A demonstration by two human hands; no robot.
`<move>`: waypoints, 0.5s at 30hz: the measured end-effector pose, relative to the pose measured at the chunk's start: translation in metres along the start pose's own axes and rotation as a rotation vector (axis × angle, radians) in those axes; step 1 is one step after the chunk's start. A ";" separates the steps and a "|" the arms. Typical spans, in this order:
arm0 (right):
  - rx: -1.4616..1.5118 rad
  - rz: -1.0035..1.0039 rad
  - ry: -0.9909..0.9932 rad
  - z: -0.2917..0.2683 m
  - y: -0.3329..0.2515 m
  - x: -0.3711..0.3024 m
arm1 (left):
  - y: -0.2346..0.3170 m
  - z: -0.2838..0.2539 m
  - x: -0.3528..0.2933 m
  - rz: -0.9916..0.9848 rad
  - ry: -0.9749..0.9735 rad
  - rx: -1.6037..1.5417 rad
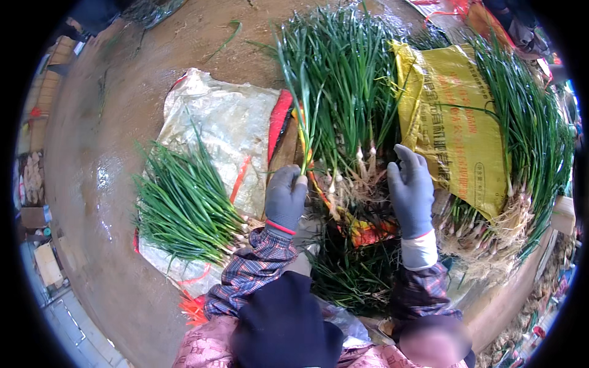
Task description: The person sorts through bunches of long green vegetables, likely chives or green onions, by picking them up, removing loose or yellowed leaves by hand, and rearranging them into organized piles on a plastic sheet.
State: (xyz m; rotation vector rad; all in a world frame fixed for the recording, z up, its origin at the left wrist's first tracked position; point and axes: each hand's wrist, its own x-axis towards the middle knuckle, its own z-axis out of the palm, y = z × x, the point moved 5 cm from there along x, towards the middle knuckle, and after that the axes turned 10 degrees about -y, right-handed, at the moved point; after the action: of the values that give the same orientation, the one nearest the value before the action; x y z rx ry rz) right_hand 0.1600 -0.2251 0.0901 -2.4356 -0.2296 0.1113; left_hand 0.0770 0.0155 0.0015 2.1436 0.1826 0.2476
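My left hand (284, 199), in a grey glove, is closed around the lower end of a few green onions (307, 132), whose leaves point away from me. Just to the right lies a large pile of green onions (343, 67), its white bulbs and stringy roots toward me. My right hand (411, 195), gloved too, is beside those roots with thumb and fingers apart and nothing visible between them. To the left, a smaller bunch of green onions (187, 205) rests on a pale plastic sack (224, 126), bulbs pointing toward my left forearm.
A yellow printed sack (457, 116) lies right of the pile, partly over more green onions (521, 116) with tangled roots. Dark green trimmings (356, 270) lie in front of me. Red plastic strips (193, 308) are at lower left. Wet brown floor (104, 202) stretches left.
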 end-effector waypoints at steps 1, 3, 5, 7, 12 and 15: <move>0.158 0.005 -0.049 0.001 -0.005 0.000 | -0.009 -0.002 -0.002 -0.215 -0.068 -0.302; 0.504 0.207 -0.396 0.028 -0.007 -0.001 | -0.003 -0.005 -0.011 -0.636 -0.192 -0.906; 0.708 0.368 -0.781 0.073 -0.012 -0.003 | 0.014 -0.008 -0.009 -0.673 -0.326 -0.951; 0.859 0.339 -0.872 0.109 -0.038 0.000 | 0.021 -0.006 -0.015 -0.693 -0.403 -0.974; 0.215 -0.120 -0.493 0.135 -0.044 -0.001 | 0.020 -0.004 -0.028 -0.856 -0.571 -0.944; -0.092 -0.213 -0.455 0.130 -0.049 0.000 | 0.014 0.003 -0.035 -0.852 -0.557 -0.891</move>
State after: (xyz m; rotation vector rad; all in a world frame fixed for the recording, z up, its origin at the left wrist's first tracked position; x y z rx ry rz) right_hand 0.1347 -0.1065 0.0217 -2.4296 -0.7060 0.5717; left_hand 0.0442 -0.0020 0.0080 1.0459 0.5184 -0.6489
